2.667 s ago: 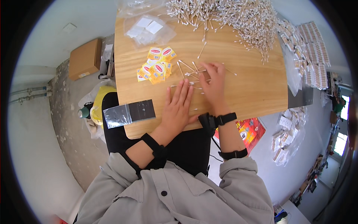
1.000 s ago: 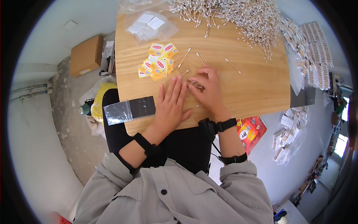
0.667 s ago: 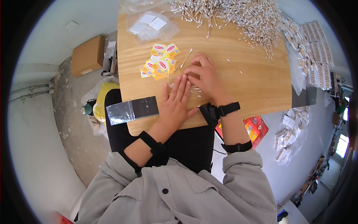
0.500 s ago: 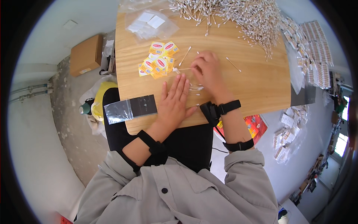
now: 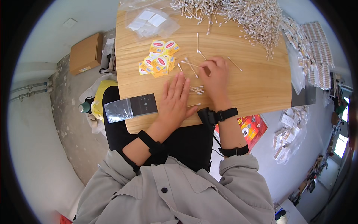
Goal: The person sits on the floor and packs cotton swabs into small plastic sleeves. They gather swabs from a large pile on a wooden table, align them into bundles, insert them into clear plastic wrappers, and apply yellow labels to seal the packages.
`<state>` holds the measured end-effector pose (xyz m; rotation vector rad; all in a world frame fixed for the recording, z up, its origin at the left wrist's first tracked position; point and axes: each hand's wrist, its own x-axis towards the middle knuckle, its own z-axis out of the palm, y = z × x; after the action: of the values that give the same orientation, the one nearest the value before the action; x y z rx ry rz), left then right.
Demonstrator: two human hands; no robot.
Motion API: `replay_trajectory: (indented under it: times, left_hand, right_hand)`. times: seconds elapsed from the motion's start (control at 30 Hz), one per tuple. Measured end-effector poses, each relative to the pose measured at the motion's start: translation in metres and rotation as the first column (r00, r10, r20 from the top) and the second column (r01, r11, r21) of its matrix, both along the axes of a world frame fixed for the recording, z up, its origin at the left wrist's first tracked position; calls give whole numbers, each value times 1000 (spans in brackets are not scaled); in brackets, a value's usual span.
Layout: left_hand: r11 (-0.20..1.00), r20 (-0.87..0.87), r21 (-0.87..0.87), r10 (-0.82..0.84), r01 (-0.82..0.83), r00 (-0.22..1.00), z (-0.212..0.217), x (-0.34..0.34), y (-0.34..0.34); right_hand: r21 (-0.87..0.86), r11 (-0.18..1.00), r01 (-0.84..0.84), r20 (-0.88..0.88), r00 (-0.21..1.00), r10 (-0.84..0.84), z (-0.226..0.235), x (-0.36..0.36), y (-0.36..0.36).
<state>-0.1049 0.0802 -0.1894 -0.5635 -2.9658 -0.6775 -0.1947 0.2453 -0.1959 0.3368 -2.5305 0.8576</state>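
Pinching a likely light, stiff cotton swab (image 5: 193, 65) with your right hand (image 5: 216, 77), left hand (image 5: 173, 100) spread flat, favour its mid-stick

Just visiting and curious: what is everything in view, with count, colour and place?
Table: one, pale wood, centre
Swab heap: one, white-tan, table's far right
Loose swabs: several, white-tan, mid-table
Cards: several, yellow, table's left
Clear bags: uncounted, colourless, table's far left
Strip: one, dark, near left corner
Carton: one, brown, upper left
Bag, probably: one, yellow, lower left
Packs: many, white-tan, right of table
Red package: one, red, below table
Left hand: one, bare, on table
Right hand: one, bare, beside it
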Motion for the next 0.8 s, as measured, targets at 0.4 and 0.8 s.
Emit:
replay_trajectory:
  times: [0.4, 0.8]
  left_hand:
    - [994, 40, -110, 11, -7, 999, 7, 15, -16]
    - [988, 71, -132, -66, 75, 995, 12, -11, -11]
  right_hand:
    - [-79, 958, -275, 110, 953, 283, 6, 6, -12]
    - [-163, 954, -253, 208, 936, 284, 18, 43, 24]
